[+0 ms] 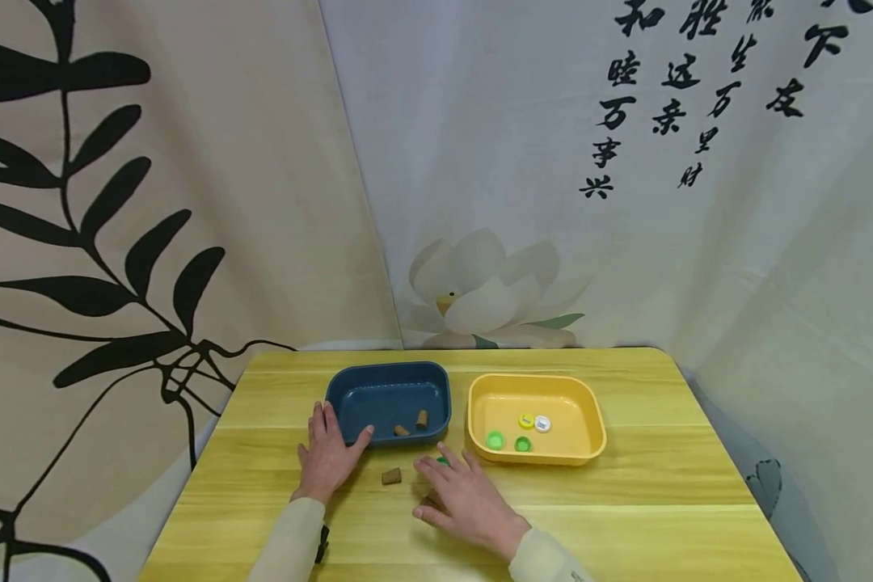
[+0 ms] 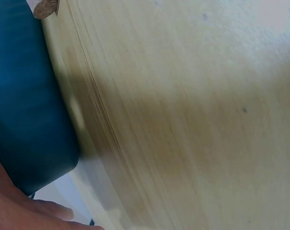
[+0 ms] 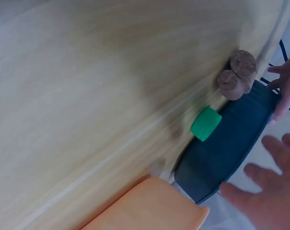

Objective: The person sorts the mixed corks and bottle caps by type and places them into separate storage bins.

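My left hand (image 1: 327,459) rests at the left front corner of the blue tray (image 1: 389,373), fingers extended along its rim. Two brown corks (image 1: 422,419) lie inside that tray. Over the table in front of the trays, my right hand (image 1: 469,499) hovers with its fingers spread, holding nothing. A green bottle cap (image 1: 442,461) shows partly behind its fingers. One cork (image 1: 391,477) lies between the hands; another is partly hidden beneath the right hand. The right wrist view shows the green cap (image 3: 206,123) standing apart from the corks (image 3: 243,62).
To the right of the blue tray stands a yellow tray (image 1: 592,432) holding several bottle caps: green, yellow (image 1: 527,421) and white (image 1: 542,424). Both trays sit toward the far side of the wooden table (image 1: 655,517). A printed curtain (image 1: 276,202) hangs behind it.
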`<action>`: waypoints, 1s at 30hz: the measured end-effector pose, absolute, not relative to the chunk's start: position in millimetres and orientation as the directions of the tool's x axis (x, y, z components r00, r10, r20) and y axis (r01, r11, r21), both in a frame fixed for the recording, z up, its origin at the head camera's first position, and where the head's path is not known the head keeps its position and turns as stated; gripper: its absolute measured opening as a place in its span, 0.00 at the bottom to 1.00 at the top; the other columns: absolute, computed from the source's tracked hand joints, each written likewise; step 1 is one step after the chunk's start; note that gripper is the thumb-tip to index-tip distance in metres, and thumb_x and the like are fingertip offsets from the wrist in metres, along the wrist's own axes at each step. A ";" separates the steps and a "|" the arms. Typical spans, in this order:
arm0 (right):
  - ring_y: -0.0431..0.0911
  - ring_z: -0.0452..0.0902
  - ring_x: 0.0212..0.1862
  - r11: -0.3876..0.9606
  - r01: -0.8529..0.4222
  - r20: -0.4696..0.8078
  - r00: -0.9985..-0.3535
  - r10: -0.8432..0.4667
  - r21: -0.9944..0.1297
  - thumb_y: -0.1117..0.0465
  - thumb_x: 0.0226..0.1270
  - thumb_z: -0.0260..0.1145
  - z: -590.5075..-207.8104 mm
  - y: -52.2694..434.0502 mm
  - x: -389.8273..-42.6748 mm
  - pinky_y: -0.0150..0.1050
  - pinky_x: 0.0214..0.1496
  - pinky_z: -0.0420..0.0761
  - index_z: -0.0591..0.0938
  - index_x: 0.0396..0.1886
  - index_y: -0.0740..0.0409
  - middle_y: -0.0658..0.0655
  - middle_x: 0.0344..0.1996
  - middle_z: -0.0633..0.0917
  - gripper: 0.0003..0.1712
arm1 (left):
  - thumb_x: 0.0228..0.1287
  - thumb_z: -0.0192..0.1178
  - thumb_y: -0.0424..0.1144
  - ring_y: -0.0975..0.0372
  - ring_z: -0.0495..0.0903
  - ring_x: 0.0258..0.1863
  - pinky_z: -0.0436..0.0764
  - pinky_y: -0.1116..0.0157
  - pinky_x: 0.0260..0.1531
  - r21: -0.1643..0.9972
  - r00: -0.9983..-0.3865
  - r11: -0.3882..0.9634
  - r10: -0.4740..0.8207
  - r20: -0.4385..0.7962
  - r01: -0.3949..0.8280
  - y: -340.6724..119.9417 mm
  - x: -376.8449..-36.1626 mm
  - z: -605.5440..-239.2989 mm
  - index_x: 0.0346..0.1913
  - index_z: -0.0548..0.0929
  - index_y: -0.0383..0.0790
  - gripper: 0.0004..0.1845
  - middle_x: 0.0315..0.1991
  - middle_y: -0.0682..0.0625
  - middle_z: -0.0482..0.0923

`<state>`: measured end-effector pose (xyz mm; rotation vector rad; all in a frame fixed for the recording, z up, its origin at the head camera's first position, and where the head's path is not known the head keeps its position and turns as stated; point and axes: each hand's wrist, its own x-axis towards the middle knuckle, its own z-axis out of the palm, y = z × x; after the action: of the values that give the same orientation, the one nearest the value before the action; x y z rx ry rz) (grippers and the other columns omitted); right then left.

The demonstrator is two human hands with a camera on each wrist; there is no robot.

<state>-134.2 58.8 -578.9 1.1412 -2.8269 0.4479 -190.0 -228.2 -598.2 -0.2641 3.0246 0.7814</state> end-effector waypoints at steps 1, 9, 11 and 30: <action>0.58 0.61 0.78 0.675 -0.695 0.145 -0.715 -0.684 -0.248 0.34 0.76 0.58 -579.2 59.5 -133.9 0.68 0.71 0.66 0.70 0.78 0.49 0.50 0.74 0.74 0.40 | 0.71 0.51 0.72 0.34 0.41 0.80 0.47 0.23 0.66 0.480 -0.986 0.862 -0.162 -0.048 -0.164 -228.2 -190.1 -598.0 0.82 0.35 0.28 0.61 0.82 0.31 0.29; 0.58 0.60 0.78 0.634 -0.752 0.083 -0.654 -0.752 -0.179 0.31 0.71 0.63 -583.4 64.9 -132.9 0.70 0.72 0.63 0.69 0.79 0.47 0.49 0.75 0.72 0.43 | 0.71 0.51 0.72 0.33 0.42 0.79 0.48 0.23 0.66 0.477 -0.986 0.864 -0.160 -0.046 -0.162 -228.5 -190.5 -596.6 0.82 0.36 0.28 0.61 0.82 0.31 0.31; 0.58 0.61 0.78 0.631 -0.761 0.083 -0.646 -0.759 -0.150 0.32 0.70 0.64 -584.8 65.5 -132.7 0.70 0.71 0.64 0.70 0.78 0.46 0.48 0.74 0.73 0.43 | 0.71 0.51 0.72 0.33 0.42 0.79 0.49 0.23 0.66 0.478 -0.986 0.864 -0.158 -0.045 -0.161 -228.8 -190.6 -596.7 0.82 0.36 0.28 0.61 0.82 0.31 0.31; 0.55 0.74 0.69 0.646 -0.763 0.219 -0.635 -0.741 -0.024 0.40 0.58 0.79 -597.8 71.6 -129.5 0.71 0.63 0.73 0.82 0.64 0.45 0.46 0.60 0.85 0.36 | 0.71 0.51 0.72 0.34 0.42 0.80 0.49 0.22 0.65 0.485 -0.987 0.860 -0.153 -0.049 -0.157 -229.1 -190.3 -597.3 0.82 0.36 0.28 0.61 0.82 0.30 0.32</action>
<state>-129.5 71.6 -597.8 1.2356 -2.6750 0.1689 -190.3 -229.1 -597.3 -0.2519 3.0217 0.7894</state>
